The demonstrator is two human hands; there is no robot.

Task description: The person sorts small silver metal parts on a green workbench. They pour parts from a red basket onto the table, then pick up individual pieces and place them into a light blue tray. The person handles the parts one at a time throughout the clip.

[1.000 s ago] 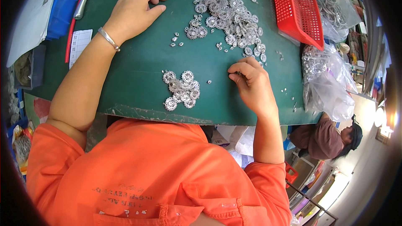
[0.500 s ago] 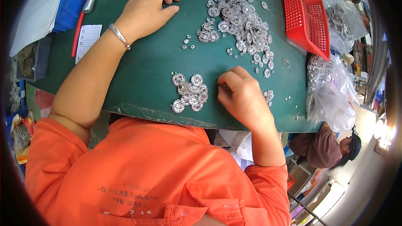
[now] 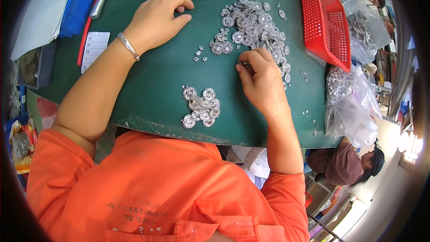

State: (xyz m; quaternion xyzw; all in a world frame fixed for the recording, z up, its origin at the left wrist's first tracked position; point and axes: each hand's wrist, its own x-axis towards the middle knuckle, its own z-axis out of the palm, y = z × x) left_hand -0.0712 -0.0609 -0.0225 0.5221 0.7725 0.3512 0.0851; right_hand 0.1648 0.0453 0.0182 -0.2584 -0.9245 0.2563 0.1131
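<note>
My right hand [image 3: 265, 80] is closed in a pinch at the near edge of a large pile of silver filigree ornaments [image 3: 257, 24]. Small silver pieces [image 3: 244, 64] show between its thumb and fingertips. On the left, my left hand [image 3: 162, 18] lies on the green table [image 3: 156, 78] with bent fingers, its thumb apart and nothing held. Nearer to me is a little cluster of round, lacy silver ornaments [image 3: 201, 107]. A few tiny silver bits [image 3: 199, 54] lie between my hands, and a smaller clump [image 3: 221, 45] borders the pile.
A red plastic basket [image 3: 326, 22] stands at the table's right, beside clear bags of metal parts [image 3: 351, 98]. Blue bins [image 3: 80, 4], a red stick [image 3: 86, 40] and a paper slip [image 3: 95, 47] lie on the left. Two other people [image 3: 340, 163] are at the right.
My right hand has moved forward, from beside the near cluster to the pile's edge, and small silver pieces now show in its fingertips. My left hand stays about where it was.
</note>
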